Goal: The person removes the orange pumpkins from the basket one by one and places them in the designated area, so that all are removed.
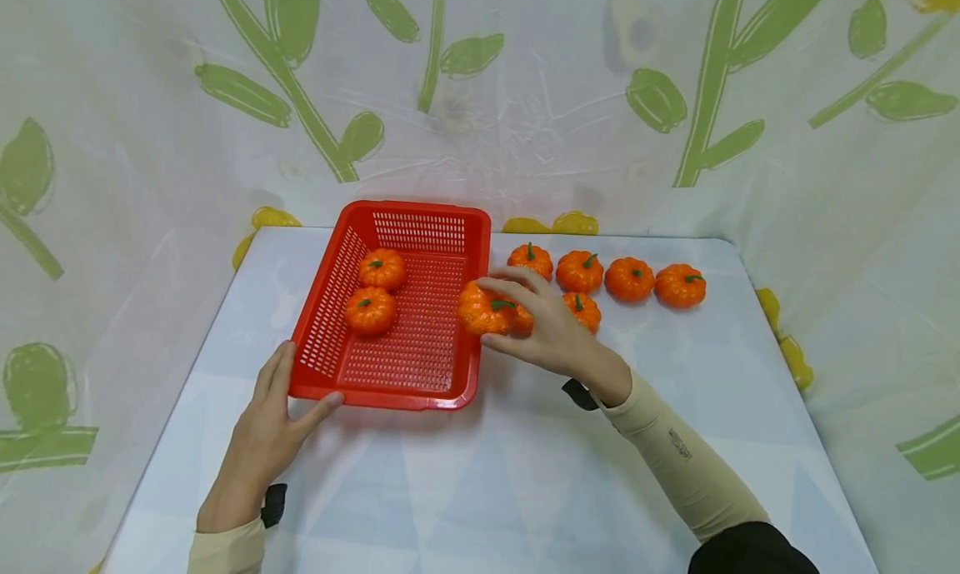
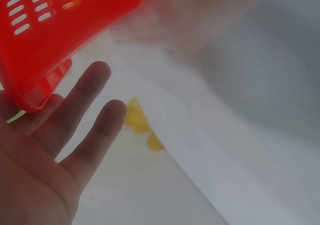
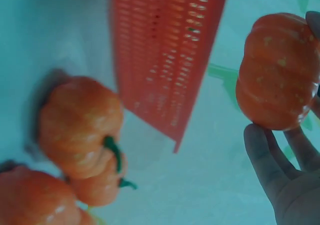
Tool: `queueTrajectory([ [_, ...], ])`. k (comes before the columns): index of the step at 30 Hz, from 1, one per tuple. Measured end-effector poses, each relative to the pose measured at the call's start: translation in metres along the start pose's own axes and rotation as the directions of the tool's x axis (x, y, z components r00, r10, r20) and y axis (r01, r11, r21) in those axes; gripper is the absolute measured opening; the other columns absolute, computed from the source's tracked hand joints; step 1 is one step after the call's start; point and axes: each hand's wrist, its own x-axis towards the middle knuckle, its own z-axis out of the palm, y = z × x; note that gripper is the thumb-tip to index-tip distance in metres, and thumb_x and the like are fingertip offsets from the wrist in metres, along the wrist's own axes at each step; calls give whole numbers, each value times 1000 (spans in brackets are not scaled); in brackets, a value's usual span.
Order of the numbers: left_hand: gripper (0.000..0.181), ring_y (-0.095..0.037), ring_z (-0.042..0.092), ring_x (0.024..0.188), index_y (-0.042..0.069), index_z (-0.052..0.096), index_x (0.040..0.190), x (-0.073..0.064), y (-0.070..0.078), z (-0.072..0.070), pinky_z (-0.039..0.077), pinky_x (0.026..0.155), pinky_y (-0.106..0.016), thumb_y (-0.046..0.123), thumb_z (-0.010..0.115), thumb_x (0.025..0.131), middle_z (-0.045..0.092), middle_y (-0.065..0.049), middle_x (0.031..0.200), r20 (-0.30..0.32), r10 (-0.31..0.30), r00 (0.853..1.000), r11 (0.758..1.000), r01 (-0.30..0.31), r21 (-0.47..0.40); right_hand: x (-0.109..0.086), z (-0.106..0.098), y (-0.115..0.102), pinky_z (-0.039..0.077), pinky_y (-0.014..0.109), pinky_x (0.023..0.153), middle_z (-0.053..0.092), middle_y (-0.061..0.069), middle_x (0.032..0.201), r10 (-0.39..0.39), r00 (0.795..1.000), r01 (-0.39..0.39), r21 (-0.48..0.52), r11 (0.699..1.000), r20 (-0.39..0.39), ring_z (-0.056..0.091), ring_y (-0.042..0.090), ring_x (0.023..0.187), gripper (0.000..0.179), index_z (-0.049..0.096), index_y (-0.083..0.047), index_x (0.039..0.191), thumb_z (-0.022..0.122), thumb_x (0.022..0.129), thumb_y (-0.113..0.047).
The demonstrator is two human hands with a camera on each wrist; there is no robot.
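A red plastic basket with slotted walls stands on the table, two small orange pumpkins lying in its left half. My left hand holds its near left corner, thumb at the front rim and fingers along the left side. In the left wrist view two of the fingers stretch out past the basket. My right hand grips a small orange pumpkin between thumb and fingers, over the basket's right rim. The right wrist view shows this pumpkin raised off the table.
Right of the basket several more small pumpkins with green stems sit on the table; one is partly hidden by my right hand. A curtain with a green leaf pattern hangs behind the table's far edge.
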Motion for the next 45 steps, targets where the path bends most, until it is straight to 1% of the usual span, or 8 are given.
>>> queueTrajectory([
  [3, 110, -50, 33, 140, 18, -2, 165, 0, 0, 0, 37, 98, -76, 61, 68, 91, 6, -13, 169, 2, 0, 1000, 1000, 0, 1, -10, -1, 5, 47, 47, 105, 45, 0, 148, 23, 1000, -23, -22, 999, -14, 43, 20, 135, 67, 57, -25, 144, 84, 84, -39],
  [6, 110, -49, 32, 140, 17, -1, 165, 0, 0, 0, 36, 98, -76, 60, 68, 90, 6, -13, 169, 2, 0, 1000, 1000, 0, 3, -20, -1, 10, 49, 45, 103, 46, -1, 147, 40, 999, -41, -39, 998, -16, 44, 19, 133, 66, 58, -24, 144, 84, 84, -39],
  [12, 110, -49, 31, 141, 18, -2, 164, -1, 0, 0, 36, 98, -76, 60, 68, 90, 6, -13, 169, 1, 0, 1000, 1000, 0, -5, -40, 4, 25, 53, 43, 97, 51, 5, 143, 23, 1000, -24, -79, 997, -17, 48, 20, 129, 67, 59, -21, 142, 87, 82, -31],
  [17, 111, -50, 32, 140, 18, -2, 164, -1, 0, 0, 37, 98, -76, 61, 68, 90, 5, -14, 169, 4, -9, 1000, 1000, 9, 0, -56, 12, 35, 54, 42, 96, 51, 9, 143, 20, 999, -16, -102, 995, 35, 48, 23, 129, 68, 59, -18, 141, 89, 80, -24],
  [23, 111, -50, 32, 140, 19, -3, 164, -2, 0, 1, 36, 98, -76, 61, 67, 90, 5, -13, 169, 9, -16, 1000, 1000, 16, -8, -69, 21, 43, 54, 43, 97, 53, 9, 139, 41, 996, -28, -144, 989, 86, 50, 24, 126, 67, 61, -17, 139, 90, 79, -24],
  [32, 109, -51, 33, 140, 19, -2, 164, -2, -1, 0, 36, 98, -76, 61, 67, 91, 4, -12, 170, 5, -9, 1000, 1000, 9, -15, -77, 33, 47, 53, 40, 100, 52, 7, 137, 36, 993, -20, -149, 989, 109, 51, 22, 124, 67, 61, -17, 140, 89, 80, -29],
  [39, 110, -51, 32, 139, 18, -2, 164, -1, 1, 1, 36, 98, -76, 60, 68, 90, 4, -13, 169, 7, -13, 1000, 1000, 13, -22, -78, 40, 47, 51, 40, 102, 52, 9, 139, 79, 985, -49, -190, 981, 153, 50, 23, 127, 69, 59, -18, 142, 89, 80, -30],
  [45, 110, -52, 33, 138, 20, -2, 164, 0, 0, 1, 37, 98, -76, 61, 68, 90, 4, -13, 169, 5, -10, 1000, 1000, 10, -21, -79, 40, 47, 50, 42, 104, 51, 11, 143, 108, 981, -75, -203, 976, 160, 49, 25, 131, 72, 56, -18, 146, 87, 82, -32],
])
